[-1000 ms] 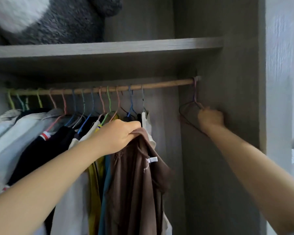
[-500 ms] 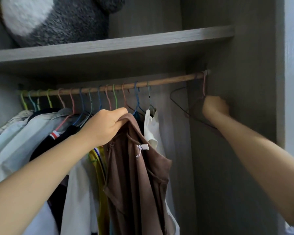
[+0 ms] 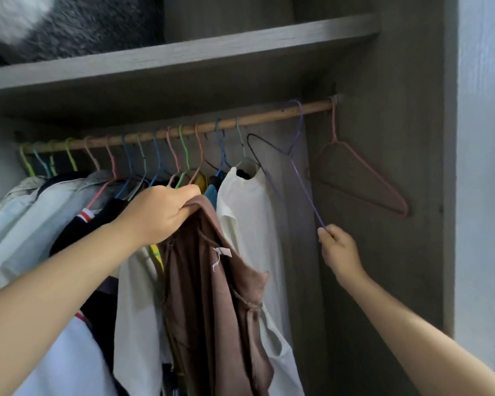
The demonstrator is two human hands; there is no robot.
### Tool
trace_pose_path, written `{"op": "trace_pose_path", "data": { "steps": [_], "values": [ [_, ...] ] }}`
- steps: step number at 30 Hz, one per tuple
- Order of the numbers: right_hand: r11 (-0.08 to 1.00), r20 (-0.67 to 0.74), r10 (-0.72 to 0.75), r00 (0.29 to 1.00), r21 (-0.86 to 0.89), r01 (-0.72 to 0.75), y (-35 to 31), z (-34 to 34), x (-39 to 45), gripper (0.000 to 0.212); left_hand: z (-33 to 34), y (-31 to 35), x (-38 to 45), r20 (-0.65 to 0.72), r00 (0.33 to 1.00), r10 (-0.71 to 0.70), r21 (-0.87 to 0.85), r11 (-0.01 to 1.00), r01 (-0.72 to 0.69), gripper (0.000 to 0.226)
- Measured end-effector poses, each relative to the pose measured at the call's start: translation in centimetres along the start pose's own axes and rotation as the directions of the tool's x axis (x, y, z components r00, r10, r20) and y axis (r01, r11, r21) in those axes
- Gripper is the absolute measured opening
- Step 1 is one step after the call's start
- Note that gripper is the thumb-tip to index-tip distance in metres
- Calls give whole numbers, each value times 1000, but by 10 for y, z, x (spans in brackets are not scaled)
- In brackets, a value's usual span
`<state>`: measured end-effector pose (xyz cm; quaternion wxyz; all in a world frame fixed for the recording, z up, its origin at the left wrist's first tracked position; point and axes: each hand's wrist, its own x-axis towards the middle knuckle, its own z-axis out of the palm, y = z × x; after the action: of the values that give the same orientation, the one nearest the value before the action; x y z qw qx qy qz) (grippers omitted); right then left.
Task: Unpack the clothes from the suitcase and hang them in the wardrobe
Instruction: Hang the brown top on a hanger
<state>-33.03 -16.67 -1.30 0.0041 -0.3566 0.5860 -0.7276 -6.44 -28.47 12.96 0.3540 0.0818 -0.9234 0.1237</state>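
Wardrobe (image 3: pixel 397 138) fills frame, wooden rail (image 3: pixel 263 117) crossing upper centre. Left hand (image 3: pixel 157 212), centre, fist clenched on brown garment (image 3: pixel 212 295) hanging lower centre. Right hand (image 3: pixel 339 250), centre right, pinches purple hanger (image 3: pixel 296 155) hooked on rail.

Grey wood-grain side panel (image 3: pixel 397 138) ran down the right of frame, a grey shelf (image 3: pixel 183 58) crossed the top, and a pale wall (image 3: pixel 480 110) glowed at far right.
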Motion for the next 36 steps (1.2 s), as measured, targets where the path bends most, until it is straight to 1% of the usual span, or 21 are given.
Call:
{"op": "trace_pose_path", "data": {
  "steps": [2, 4, 6, 8, 11, 13, 15, 17, 18, 20, 21, 22, 23, 24, 26, 29, 31, 33, 34, 35, 36],
  "values": [
    [999, -83, 3, 997, 45, 1, -12, 7, 22, 43, 1, 2, -1, 5, 1000, 10, 30, 1000, -10, 67],
    [997, -133, -46, 990, 54, 53, -31, 12, 34, 41, 0, 0, -2, 6, 1000, -1, 39, 999, 1, 67],
    [995, -147, -70, 987, 62, 79, -39, 15, 31, 35, -2, -2, -5, -21, 1000, -5, 44, 999, 6, 52],
    [993, -145, -49, 988, 96, 63, -32, 13, 14, 34, -3, -6, -9, -50, 999, 6, 65, 998, -2, 35],
    [980, -154, 17, 988, 198, 13, -15, 0, -28, 37, -2, -10, -17, -63, 998, 21, 63, 998, -17, 28],
    [949, -98, 113, 989, 306, -78, -3, -13, -57, 38, -1, -9, -18, -45, 998, 47, 61, 997, -44, 28],
    [922, 53, 186, 981, 337, -193, 4, -20, -70, 33, -2, -7, -17, -33, 998, 56, 56, 997, -54, 31],
    [867, 209, 313, 926, 336, -369, 3, -20, -64, 22, -1, -7, -14, -15, 997, 78, 72, 994, -76, 38],
    [839, 241, 398, 885, 294, -458, 0, -18, -55, 20, -1, -6, -12, -11, 995, 96, 82, 992, -95, 42],
    [816, 198, 543, 816, 106, -569, -3, -14, -37, 22, 1, -2, -10, -4, 992, 122, 98, 988, -121, 34],
    [825, 144, 562, 814, -24, -565, -5, -13, -30, 27, 1, 0, -10, 3, 990, 142, 115, 983, -141, 28],
    [844, 80, 531, 843, -136, -519, -9, -12, -25, 33, 1, 2, -10, 10, 986, 165, 131, 978, -165, 24],
    [867, 18, 466, 885, -208, -452, -11, -11, -23, 39, 2, 3, -12, 21, 982, 185, 149, 971, -187, 25],
    [895, -43, 390, 920, -218, -389, -14, -11, -20, 43, 4, 2, -12, 34, 978, 206, 171, 963, -209, 30],
    [949, -123, 296, 947, -79, -307, -22, -11, -17, 48, 8, 2, -13, 43, 976, 215, 187, 958, -219, 39],
    [971, -72, 220, 973, 117, -211, -39, -14, -11, 39, 9, 3, -12, 47, 962, 271, 225, 935, -274, 28],
    [951, -50, 237, 970, 215, -222, -46, -16, -7, 29, 10, 1, -11, 24, 951, 307, 241, 922, -304, 12],
    [939, -131, 267, 955, 257, -228, -50, -19, -4, 29, 12, -3, -12, -19, 936, 350, 254, 908, -334, 9],
    [953, -192, 214, 958, 256, -161, -53, -22, -4, 32, 13, -4, -13, -30, 926, 376, 270, 895, -355, 10],
    [962, -205, 122, 971, 267, -65, -59, -24, -5, 36, 12, -7, -15, -32, 915, 403, 298, 877, -376, 11],
    [952, -151, 28, 988, 306, 20, -66, -27, -8, 39, 12, -10, -18, -37, 901, 432, 327, 857, -397, 11]
  ]
}}
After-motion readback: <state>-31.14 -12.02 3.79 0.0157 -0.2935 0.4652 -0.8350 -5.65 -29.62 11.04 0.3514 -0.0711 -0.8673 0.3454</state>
